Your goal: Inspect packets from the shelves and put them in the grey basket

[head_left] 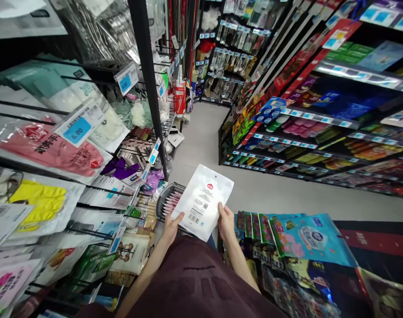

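A flat white plastic package point(201, 198) with a red logo, small print and a barcode is held tilted in front of my body. My left hand point(172, 226) pinches its lower left edge, thumb on top. On the opposite edge, my right hand point(226, 218) grips the package with the thumb over the printed side. Beneath and to the left of it, a dark basket point(159, 207) holds a row of pink packets point(172, 203), partly covered by the package.
Racks at left carry bagged pink gloves point(55, 148) and yellow gloves point(42, 201) on protruding hooks. Shelves point(314, 115) of packaged goods stand at right. A blue packet point(316, 238) hangs near my right arm. Grey floor point(201, 137) runs forward between the racks.
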The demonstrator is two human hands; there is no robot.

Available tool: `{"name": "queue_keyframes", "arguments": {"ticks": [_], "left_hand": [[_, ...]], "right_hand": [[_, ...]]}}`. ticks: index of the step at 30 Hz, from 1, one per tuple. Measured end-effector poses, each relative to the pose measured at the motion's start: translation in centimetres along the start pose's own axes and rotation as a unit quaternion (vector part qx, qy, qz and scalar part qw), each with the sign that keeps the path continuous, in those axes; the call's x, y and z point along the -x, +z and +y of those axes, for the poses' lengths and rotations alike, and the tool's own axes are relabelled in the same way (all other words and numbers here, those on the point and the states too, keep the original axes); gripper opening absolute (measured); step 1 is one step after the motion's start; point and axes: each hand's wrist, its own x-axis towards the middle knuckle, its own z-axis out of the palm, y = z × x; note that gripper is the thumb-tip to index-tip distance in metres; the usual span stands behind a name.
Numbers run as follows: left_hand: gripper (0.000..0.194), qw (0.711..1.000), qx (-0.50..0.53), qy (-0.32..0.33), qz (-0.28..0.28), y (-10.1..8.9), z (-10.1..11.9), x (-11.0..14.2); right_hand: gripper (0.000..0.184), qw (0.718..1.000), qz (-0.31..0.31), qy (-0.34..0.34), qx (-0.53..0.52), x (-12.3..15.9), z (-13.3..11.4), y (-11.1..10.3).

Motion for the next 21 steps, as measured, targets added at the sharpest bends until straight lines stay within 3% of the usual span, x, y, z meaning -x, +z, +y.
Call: {"name": "queue_keyframes", "arguments": {"ticks": [6, 11, 15, 21], "left_hand": [[0.043, 0.999, -0.048, 0.01, 0.01, -0.3, -0.4, 0.0], [0.05, 1.0, -0.008, -0.016, -0.01, 0.4, 0.5, 0.7], [0.052, 0.999, 0.022, -0.019, -0.023, 0.5, 0.7, 0.8], [0.05, 1.0, 0.007, -0.019, 0.001, 0.1, 0.4, 0.1]], "right_hand": [[0.031, 0.997, 0.053, 0.023, -0.046, 0.0, 0.0, 0.3], [0.027, 0.995, 0.084, 0.015, -0.045, 0.0, 0.0, 0.1], [0.027, 0.997, 0.063, 0.0, -0.039, 0.0, 0.0, 0.1], [0.025, 0.996, 0.067, -0.037, -0.034, -0.1, 0.0, -0.5]]}}
